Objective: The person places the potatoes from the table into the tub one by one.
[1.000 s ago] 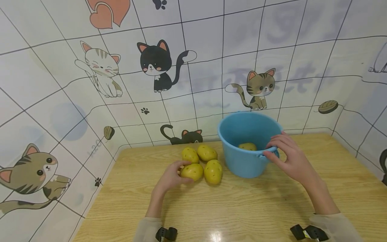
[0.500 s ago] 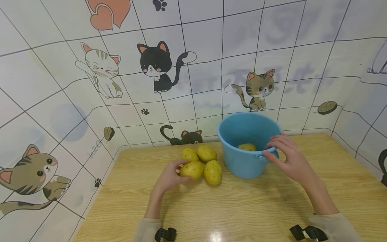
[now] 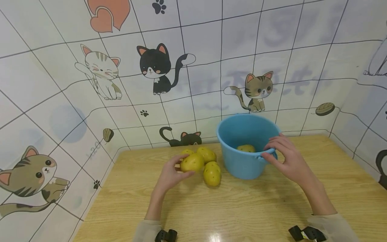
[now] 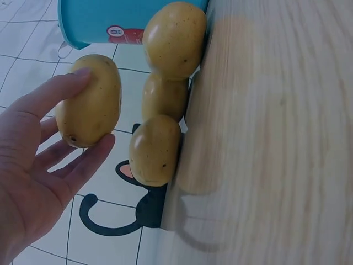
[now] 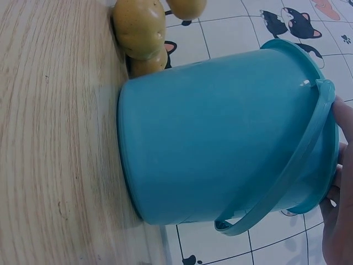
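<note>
Potato (image 3: 191, 162) lifted off table, pinched in left hand (image 3: 169, 176) fingers (image 4: 52, 96); right hand (image 3: 287, 161) grips bucket (image 3: 242, 164)

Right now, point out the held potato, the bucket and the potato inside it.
held potato (image 3: 192, 162), head view, middle of its skin
bucket (image 3: 242, 165), head view, front wall
potato inside (image 3: 246, 148), head view, its visible top

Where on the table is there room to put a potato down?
Bare wood lies along the table's near edge between the two forearms, and right of the blue bucket. It is crowded between the bucket and the left hand, where potatoes cluster.
</note>
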Action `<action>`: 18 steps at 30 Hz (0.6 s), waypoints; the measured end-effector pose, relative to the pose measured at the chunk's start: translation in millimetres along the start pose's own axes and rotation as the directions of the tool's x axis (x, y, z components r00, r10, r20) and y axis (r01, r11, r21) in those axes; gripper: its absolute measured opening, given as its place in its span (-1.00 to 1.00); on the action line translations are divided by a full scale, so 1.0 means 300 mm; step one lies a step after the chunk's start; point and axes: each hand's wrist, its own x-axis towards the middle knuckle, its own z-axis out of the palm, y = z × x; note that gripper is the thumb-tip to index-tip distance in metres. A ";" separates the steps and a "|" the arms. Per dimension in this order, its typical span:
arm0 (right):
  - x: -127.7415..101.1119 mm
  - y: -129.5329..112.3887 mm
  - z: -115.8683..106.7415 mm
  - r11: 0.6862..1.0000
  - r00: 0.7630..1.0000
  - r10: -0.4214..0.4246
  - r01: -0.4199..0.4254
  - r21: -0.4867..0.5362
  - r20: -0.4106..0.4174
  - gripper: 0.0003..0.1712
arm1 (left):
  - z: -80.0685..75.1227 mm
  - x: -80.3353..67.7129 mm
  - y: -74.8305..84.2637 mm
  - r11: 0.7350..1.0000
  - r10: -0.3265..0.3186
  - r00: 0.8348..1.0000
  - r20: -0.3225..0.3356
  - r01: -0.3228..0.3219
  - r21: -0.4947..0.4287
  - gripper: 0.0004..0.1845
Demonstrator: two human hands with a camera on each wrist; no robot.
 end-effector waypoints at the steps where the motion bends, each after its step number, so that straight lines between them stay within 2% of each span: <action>1: 0.000 0.000 0.000 1.000 1.000 -0.001 0.001 0.000 0.000 -0.86 | 0.003 0.000 0.006 1.000 0.006 1.000 -0.010 -0.006 -0.009 -0.32; 12: 0.001 0.000 0.002 1.000 0.999 -0.030 0.030 0.008 -0.016 -0.77 | 0.030 0.012 0.072 0.995 0.086 0.994 -0.069 -0.088 -0.037 -0.33; 18: -0.003 0.002 0.001 1.000 1.000 -0.019 0.019 0.001 -0.014 -0.80 | 0.042 0.030 0.109 0.988 0.145 0.984 -0.104 -0.150 -0.038 -0.33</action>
